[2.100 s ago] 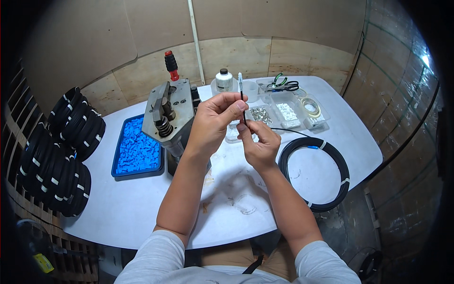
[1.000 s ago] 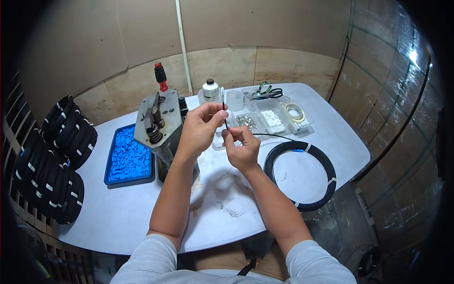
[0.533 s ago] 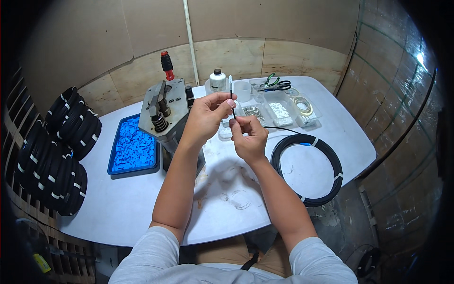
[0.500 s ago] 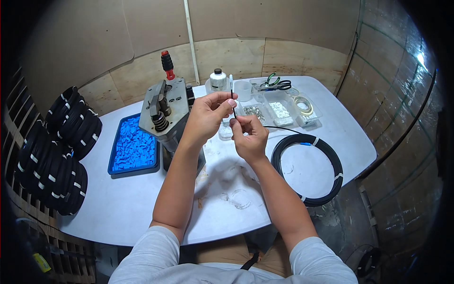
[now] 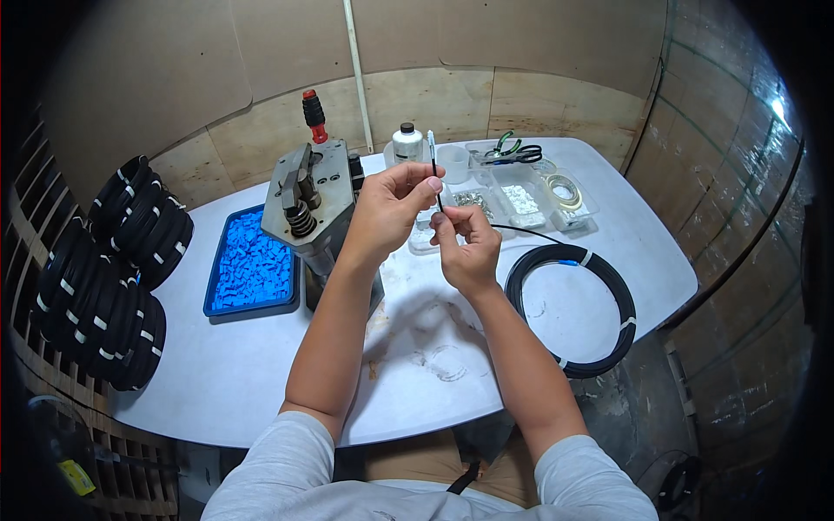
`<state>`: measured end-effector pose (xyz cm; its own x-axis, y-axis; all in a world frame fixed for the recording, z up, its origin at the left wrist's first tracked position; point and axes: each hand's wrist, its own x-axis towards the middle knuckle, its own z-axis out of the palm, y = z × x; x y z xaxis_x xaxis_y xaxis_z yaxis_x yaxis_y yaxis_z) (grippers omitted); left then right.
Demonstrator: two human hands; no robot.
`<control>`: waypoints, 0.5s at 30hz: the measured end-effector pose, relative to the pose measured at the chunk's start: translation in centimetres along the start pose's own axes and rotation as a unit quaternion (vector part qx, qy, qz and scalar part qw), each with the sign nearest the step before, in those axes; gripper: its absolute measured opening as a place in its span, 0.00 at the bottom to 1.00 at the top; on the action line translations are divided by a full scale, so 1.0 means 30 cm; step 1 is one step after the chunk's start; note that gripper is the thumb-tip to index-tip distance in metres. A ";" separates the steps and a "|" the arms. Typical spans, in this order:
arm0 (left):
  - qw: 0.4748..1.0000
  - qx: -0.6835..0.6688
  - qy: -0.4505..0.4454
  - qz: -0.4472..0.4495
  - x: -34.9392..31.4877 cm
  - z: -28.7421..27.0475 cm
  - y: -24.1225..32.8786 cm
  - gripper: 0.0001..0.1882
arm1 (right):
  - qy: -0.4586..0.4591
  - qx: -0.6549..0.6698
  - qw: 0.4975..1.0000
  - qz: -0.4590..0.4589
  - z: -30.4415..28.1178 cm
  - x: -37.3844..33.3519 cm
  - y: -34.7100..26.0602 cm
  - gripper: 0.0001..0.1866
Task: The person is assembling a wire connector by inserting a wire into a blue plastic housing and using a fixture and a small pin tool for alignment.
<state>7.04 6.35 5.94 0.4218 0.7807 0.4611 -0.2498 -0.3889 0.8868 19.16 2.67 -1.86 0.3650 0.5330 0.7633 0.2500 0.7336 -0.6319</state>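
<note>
Upright between my fingers stands the end of a black cable (image 5: 440, 201), with a narrow white tip (image 5: 431, 141) pointing up. My left hand (image 5: 388, 211) pinches it between thumb and forefinger just below the tip. Lower down, my right hand (image 5: 469, 250) grips the same cable with thumb and curled fingers. From behind the right hand the cable runs rightward to a tied coil of black cable (image 5: 626, 300), which lies on the table and has white bands and a small blue piece on it.
A metal press (image 5: 334, 200) with a red-and-black handle stands left of my hands. Beside it sits a tray (image 5: 208, 300) of blue plastic pieces. Clear boxes (image 5: 545, 207) of small parts, a white bottle (image 5: 407, 146) and scissors (image 5: 524, 154) are behind. Cable coils (image 5: 95, 304) hang at far left.
Both hands keep their grip on the cable and stay close together. The whole scene has shifted slightly rightward in view, with hardly any movement of the hands relative to the table.
</note>
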 end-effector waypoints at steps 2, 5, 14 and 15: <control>1.000 -0.014 0.004 -0.001 0.000 0.003 -0.005 0.10 | 0.003 0.005 1.000 -0.007 0.001 -0.002 0.007 0.05; 1.000 -0.008 0.002 0.004 -0.003 0.001 0.002 0.09 | -0.003 -0.009 1.000 -0.019 0.002 0.002 -0.001 0.05; 0.997 0.043 0.000 0.070 -0.024 0.026 0.028 0.10 | -0.018 -0.017 0.999 -0.048 -0.014 0.006 0.010 0.06; 0.997 0.042 -0.001 0.069 -0.027 0.035 0.030 0.10 | -0.018 -0.018 0.999 -0.047 -0.016 0.009 0.013 0.06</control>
<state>7.38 4.86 6.39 0.3898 0.7166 0.5785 -0.2320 -0.5315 0.8147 19.80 2.90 -1.97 0.3060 0.4774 0.8237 0.3138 0.7663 -0.5606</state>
